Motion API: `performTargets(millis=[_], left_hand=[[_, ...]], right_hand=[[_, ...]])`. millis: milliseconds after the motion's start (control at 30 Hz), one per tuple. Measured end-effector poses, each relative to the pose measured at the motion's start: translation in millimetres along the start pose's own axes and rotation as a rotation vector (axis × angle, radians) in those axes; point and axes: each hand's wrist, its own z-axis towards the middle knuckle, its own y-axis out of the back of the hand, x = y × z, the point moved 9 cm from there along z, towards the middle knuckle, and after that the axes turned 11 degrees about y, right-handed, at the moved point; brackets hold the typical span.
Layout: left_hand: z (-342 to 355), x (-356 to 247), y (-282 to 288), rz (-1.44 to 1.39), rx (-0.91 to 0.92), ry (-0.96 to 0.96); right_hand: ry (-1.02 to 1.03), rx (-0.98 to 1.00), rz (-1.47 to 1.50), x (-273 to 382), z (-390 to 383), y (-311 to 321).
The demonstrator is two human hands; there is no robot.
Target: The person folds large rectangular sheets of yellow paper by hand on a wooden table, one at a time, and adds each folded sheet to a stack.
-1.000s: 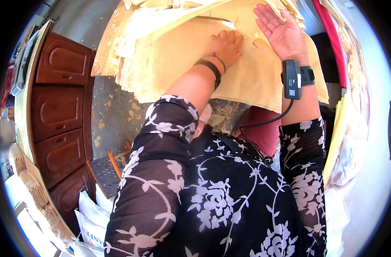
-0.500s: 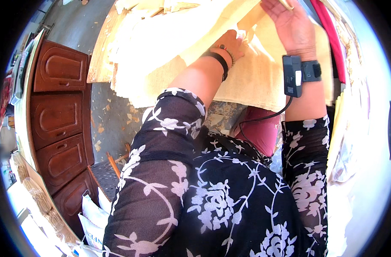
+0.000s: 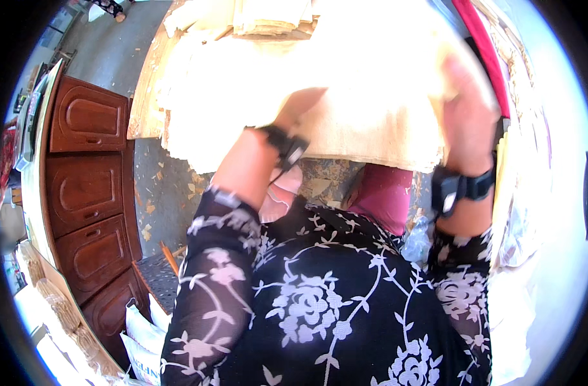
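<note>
Thin, pale wood-like sheets (image 3: 371, 138) lie stacked in front of me, with a ragged near edge; strong sunlight bleaches most of the top. My left hand (image 3: 302, 108) is over the left-middle part of the stack, its fingers smeared by motion and glare. Toward the stack's right edge is my right hand (image 3: 466, 103), also blurred, its fingertips lost in the brightness. Whether either hand grips a sheet cannot be made out. Each wrist carries a small black strapped-on device.
A narrow bundle of pale strips (image 3: 275, 16) lies at the far side of the stack. Brown drawers (image 3: 87, 177) stand at left, above white bags (image 3: 143, 334). Pale scraps litter the grey floor (image 3: 154, 177). Red cloth (image 3: 484, 51) runs along the right side.
Both hands have drawn nearer to me, the left also shifting left. The raised, slanting sheet edge no longer shows; the top now looks flat. The right palm has turned from its upward-facing pose.
</note>
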Motion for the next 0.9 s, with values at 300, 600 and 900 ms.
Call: performTargets(millis=[300,600,900], left_hand=[[-136,129,115,-1.712,-0.339,0.448],[-141,123,151,-0.718,-0.495,0.599],[-153,159,147,-1.052,-0.544,0.623]], right_hand=[[-0.769,0.155,1.4,-85,-156,-163],[-0.852,-0.587,1.508,-177,-157,-119],[-1.015,-0.598,1.448,-190,-200,-135]])
